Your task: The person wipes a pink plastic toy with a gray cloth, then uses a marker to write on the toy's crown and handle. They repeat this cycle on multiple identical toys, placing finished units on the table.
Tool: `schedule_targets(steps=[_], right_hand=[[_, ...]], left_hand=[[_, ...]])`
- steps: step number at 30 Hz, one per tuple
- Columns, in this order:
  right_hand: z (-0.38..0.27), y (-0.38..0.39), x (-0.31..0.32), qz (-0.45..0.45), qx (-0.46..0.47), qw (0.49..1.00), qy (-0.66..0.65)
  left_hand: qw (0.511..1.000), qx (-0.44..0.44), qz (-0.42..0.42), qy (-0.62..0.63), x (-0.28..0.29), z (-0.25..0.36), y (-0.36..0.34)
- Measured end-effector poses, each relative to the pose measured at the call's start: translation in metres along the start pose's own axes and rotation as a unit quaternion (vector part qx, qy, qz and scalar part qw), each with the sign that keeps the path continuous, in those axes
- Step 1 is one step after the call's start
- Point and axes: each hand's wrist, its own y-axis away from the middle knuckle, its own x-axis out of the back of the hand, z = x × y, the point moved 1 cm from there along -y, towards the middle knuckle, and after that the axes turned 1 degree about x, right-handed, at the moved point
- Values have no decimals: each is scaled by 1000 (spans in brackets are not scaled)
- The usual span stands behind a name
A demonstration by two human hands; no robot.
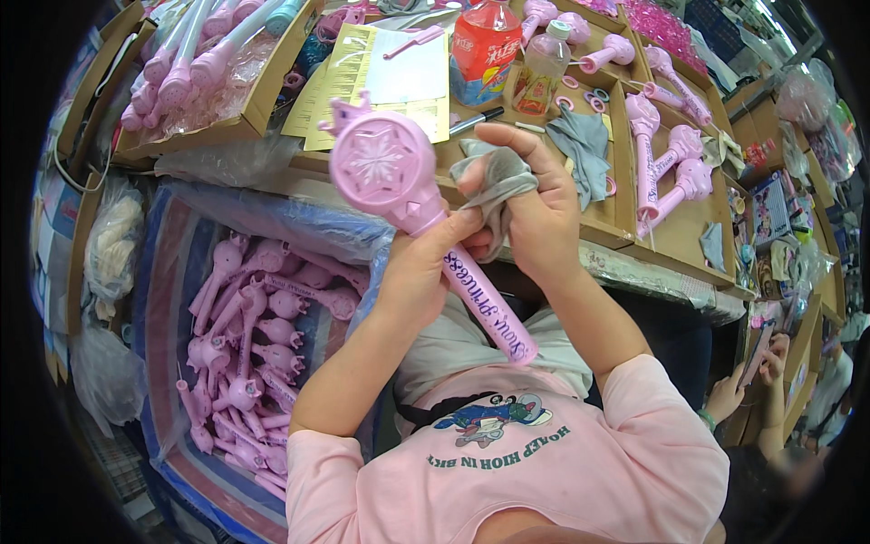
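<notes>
- While the left hand [419, 263] wraps around the pink toy wand [426, 218] just below its round head, the fingers are closed firmly on the handle, so the wand stays tilted with the head up and to the left, above the edge of the work table [634, 267].
- The right hand [535, 208] is curled shut on a grey cloth [494, 186]; the cloth is pressed near the neck of the wand, touching or almost touching it, probably so that the surface can be wiped while the other hand keeps it steady.
- The handle of the wand points down toward the person's lap, and its lower end is free, with nothing holding it.
- To the left, a big bag lined with blue plastic [172, 272] stands open and is full of the same pink wands; it is just beside the left elbow, so little room remains on that side.
- On the table, cardboard trays [625, 163] hold more wands, a second grey cloth [584, 145], a black pen [478, 118] and a red bottle [485, 41].
- The open space is mostly between the table edge and the body; another person's hand [725, 394] is at the lower right, well apart.
</notes>
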Motion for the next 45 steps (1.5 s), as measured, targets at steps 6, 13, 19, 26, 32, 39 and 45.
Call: schedule_targets(steps=[6, 13, 19, 26, 32, 39, 45], right_hand=[[-35, -14, 30, -32, -64, 994, 80], [-47, -23, 45, -134, -26, 921, 366], [-51, -27, 43, -193, 58, 886, 418], [-57, -34, 44, -235, 109, 832, 491], [-57, -39, 46, -273, 139, 790, 531], [-62, -43, 51, -309, 147, 767, 543], [-60, -41, 54, -308, 180, 762, 540]], left_hand=[[971, 78, -36, -221, 16, 4, 21], [943, 104, -65, -308, 22, 3, 50], [941, 101, -59, -319, 19, 8, 49], [929, 96, -48, -355, 21, 8, 47], [916, 64, -42, -394, 21, 9, 46], [925, 114, -61, -357, 21, 13, 48], [928, 129, -70, -342, 19, 13, 48]])
